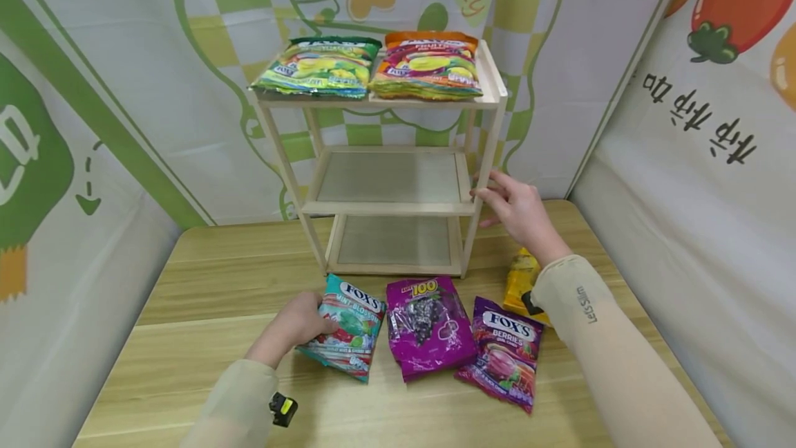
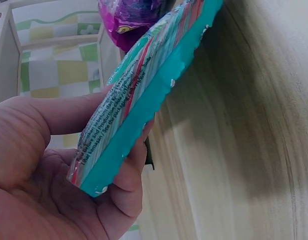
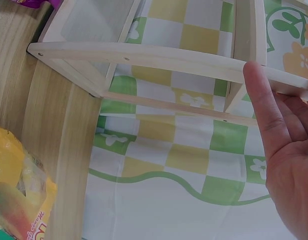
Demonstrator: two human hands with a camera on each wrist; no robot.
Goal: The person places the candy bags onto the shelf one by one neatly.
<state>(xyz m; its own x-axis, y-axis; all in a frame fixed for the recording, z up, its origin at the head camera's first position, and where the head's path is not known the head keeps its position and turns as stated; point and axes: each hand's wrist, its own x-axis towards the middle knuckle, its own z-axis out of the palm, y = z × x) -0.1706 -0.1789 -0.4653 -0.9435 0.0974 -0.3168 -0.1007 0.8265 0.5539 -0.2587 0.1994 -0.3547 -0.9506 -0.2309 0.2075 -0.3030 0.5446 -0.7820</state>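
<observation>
My left hand [image 1: 300, 321] pinches the left side of a teal Fox's Mint Blossom candy bag [image 1: 353, 330] between thumb and fingers. In the left wrist view the bag's crimped edge [image 2: 136, 122] is tilted up from the tabletop. My right hand [image 1: 519, 213] grips the right front post of a small wooden shelf rack [image 1: 388, 209]. The right wrist view has its fingers [image 3: 263, 102] around that post. To the right of the teal bag lie a purple Lot 100 grape candy bag [image 1: 429, 330] and a dark purple Fox's Berries bag [image 1: 505, 358].
On the rack's top tier lie a green Fox's bag [image 1: 323, 68] and an orange Fox's bag [image 1: 429, 68]. A yellow mango candy bag [image 1: 521, 278] lies under my right forearm. Printed curtains [image 1: 671, 178] stand behind and beside the wooden table [image 1: 205, 296].
</observation>
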